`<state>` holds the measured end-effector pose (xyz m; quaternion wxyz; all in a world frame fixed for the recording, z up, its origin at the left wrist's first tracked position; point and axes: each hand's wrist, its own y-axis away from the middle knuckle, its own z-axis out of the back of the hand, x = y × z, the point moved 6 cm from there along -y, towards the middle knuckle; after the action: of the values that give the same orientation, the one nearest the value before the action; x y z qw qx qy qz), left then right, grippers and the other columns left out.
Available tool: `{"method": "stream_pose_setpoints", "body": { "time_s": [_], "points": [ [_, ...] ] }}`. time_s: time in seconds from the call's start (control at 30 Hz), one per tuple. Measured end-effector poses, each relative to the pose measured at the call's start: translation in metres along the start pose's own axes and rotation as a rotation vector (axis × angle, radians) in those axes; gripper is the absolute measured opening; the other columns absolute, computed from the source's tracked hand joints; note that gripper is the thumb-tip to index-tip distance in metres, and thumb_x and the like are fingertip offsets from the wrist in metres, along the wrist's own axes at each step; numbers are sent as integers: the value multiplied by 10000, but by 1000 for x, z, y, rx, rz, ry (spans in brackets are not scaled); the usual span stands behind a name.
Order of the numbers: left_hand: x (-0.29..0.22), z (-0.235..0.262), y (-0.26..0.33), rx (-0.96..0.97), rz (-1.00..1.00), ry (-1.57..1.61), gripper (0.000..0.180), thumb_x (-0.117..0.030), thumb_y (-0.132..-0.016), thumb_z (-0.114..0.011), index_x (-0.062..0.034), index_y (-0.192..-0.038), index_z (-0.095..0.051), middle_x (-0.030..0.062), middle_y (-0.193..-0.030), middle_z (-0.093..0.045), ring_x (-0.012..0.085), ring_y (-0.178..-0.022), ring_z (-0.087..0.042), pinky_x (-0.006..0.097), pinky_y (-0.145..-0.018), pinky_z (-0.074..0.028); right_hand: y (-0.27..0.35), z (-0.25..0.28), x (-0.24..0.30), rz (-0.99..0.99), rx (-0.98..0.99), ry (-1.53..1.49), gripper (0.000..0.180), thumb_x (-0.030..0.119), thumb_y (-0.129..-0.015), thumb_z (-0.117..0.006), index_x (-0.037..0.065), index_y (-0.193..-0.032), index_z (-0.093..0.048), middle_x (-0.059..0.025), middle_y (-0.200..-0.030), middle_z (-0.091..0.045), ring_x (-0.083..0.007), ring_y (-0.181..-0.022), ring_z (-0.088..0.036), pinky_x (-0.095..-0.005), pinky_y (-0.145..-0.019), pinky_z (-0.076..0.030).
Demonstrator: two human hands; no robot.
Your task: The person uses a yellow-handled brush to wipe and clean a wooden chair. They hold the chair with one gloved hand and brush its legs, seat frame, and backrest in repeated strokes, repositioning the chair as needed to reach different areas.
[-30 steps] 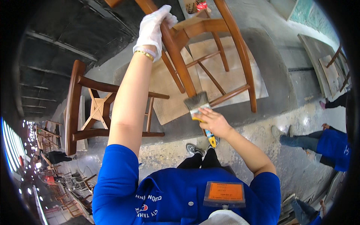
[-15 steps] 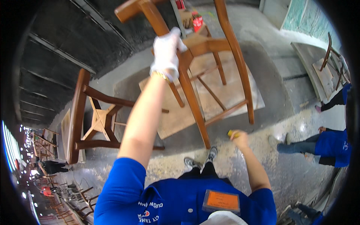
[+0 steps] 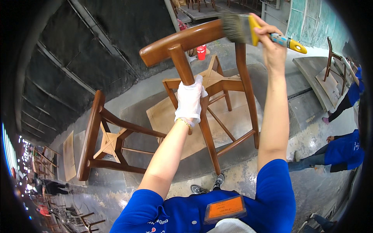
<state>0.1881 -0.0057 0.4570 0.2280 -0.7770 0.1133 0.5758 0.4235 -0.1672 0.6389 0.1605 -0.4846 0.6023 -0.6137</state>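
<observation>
The gloved left hand [image 3: 189, 101] wraps the chair frame [image 3: 182, 42] over the near edge of the brown sheet [image 3: 159, 116] – a slack grip could tilt it – while the right hand [image 3: 272, 43], curled round the brush [image 3: 245, 29], might streak it by pressing unevenly.

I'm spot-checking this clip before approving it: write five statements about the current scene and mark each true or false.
1. The white-gloved left hand holds a brown wooden chair. True.
2. The bare right hand holds a wide, yellow-handled paintbrush. True.
3. The dark bristles are at the chair's seat. False: the bristles are at its curved top rail.
4. The rectangular chest badge is green. False: the badge is orange.
5. No bracelet is worn. False: a thin, gold-coloured bracelet circles the left wrist.
</observation>
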Motion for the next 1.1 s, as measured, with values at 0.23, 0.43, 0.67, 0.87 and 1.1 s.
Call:
{"method": "stream_pose_setpoints", "body": {
  "time_s": [0.23,0.43,0.67,0.87,1.1],
  "points": [
    [12,1,-7,-18,8,19,266,-234,-1026,-781,-88,-860,-632,5,-643,-612,128,-553,-572,335,-590,-501,-15,-2,-22,199,-105,488,200,-108,-894,-724,77,-921,-796,-156,-1381,-763,-254,-1333,-702,-386,-1147,-536],
    [26,4,-43,88,-195,29,290,-284,-1100,-684,-29,-1230,-639,73,-1085,-700,168,-981,-655,337,-849,-545,72,-193,6,66,226,-58,136,-66,-806,-670,42,-845,-742,-212,-1296,-778,-344,-1349,-696,-411,-1113,-543],
    [17,0,-33,13,-25,2,237,-261,-1044,-768,-85,-962,-632,6,-722,-645,116,-593,-581,317,-593,-474,9,-137,-16,-275,-35,-140,125,-69,-950,-744,55,-945,-758,-225,-1407,-724,-297,-1282,-712,-450,-1162,-543],
    [5,-9,-15,-1,54,30,245,-284,-1046,-765,-84,-972,-645,12,-682,-628,127,-608,-601,319,-606,-491,8,-144,47,216,-39,299,171,-92,-844,-742,74,-879,-767,-174,-1286,-791,-317,-1281,-730,-429,-1117,-558],
    [3,-26,5,52,34,19,270,-237,-1067,-722,-77,-884,-603,27,-657,-626,136,-570,-596,335,-586,-505,-36,-15,7,-45,11,-302,158,-96,-884,-743,59,-851,-747,-221,-1354,-759,-321,-1269,-722,-458,-1131,-561]
  ]
}}
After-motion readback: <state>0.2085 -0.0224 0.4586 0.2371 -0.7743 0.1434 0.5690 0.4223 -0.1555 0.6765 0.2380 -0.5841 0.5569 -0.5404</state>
